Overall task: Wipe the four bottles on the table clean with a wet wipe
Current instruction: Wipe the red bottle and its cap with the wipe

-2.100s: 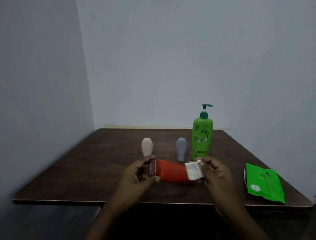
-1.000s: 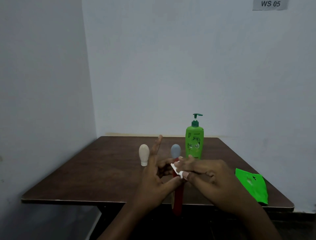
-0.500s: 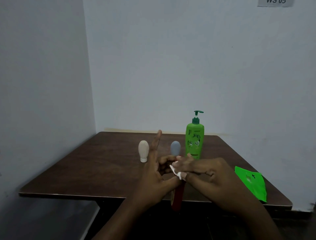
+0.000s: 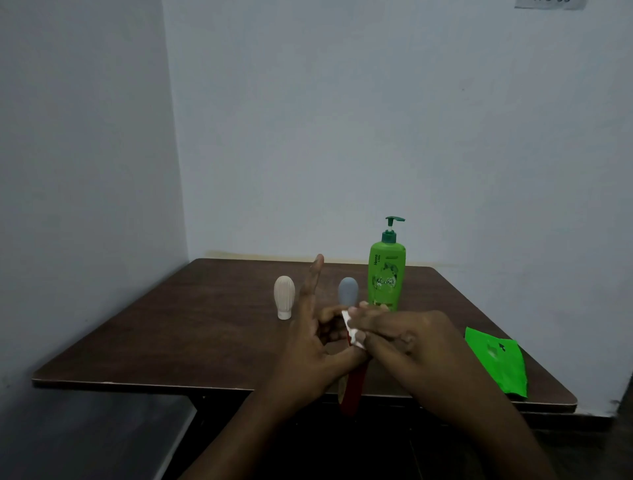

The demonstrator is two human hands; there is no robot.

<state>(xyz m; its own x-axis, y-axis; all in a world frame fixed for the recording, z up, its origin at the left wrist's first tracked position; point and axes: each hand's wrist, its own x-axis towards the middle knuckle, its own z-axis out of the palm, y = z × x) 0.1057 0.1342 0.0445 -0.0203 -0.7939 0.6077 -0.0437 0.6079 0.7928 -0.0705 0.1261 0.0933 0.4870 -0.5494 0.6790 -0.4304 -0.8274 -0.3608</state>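
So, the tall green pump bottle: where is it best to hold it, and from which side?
Probably round the wide body of the green pump bottle, below the thin pump neck, coming from its right side. It stands upright, the body is the broadest part, and the grey bottle stands close on its left.

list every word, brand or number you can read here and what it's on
"Vatika": front of the green pump bottle, slightly blurred.
"Henna": running vertically up the same bottle's upper left; the smaller print beside it is too small to read.
Wall sign: cut off by the top edge, unreadable.
Green wipes pack: markings too blurred to read.
Red bottle: no legible text.
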